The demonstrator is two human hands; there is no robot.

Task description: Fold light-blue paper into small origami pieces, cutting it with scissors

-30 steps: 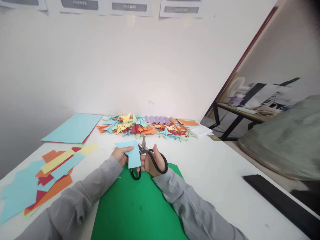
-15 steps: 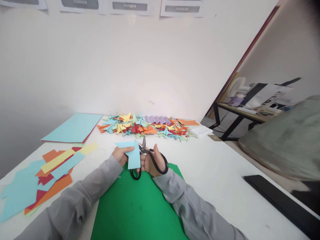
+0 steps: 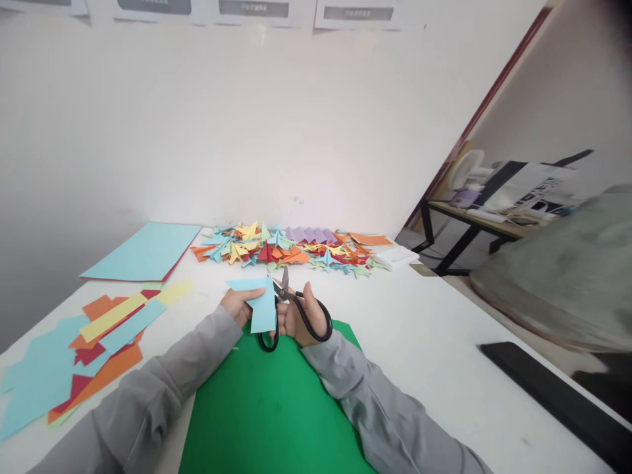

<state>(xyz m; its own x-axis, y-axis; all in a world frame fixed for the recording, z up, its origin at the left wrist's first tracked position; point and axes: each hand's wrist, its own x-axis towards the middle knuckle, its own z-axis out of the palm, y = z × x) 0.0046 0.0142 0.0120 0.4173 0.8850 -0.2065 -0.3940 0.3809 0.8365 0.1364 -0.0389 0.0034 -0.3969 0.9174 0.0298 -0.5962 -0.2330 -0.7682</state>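
Observation:
A folded piece of light blue paper [image 3: 264, 309] is pinched between the thumb and fingers of my left hand [image 3: 239, 304]. My right hand [image 3: 301, 322] holds black-handled scissors [image 3: 284, 293], with the thumb in one loop and the fingers by the other. Their blades are spread apart and point up, just right of the paper's right edge. Part of the lower loop hides behind the paper. Whether a blade touches the paper I cannot tell. Both hands are above the far end of a green sheet [image 3: 266, 408].
Folded paper shapes in many colours [image 3: 286, 250] lie along the wall. To the left are a stack of large blue sheets [image 3: 143, 253] and loose paper scraps [image 3: 44, 375]. A white object [image 3: 395, 258] sits at the back right, and a long black bar [image 3: 548, 401] lies near the right edge.
The view has shifted very slightly. Both hands, the blue paper and the scissors keep nearly the same pose, with the paper's lower end a touch further left.

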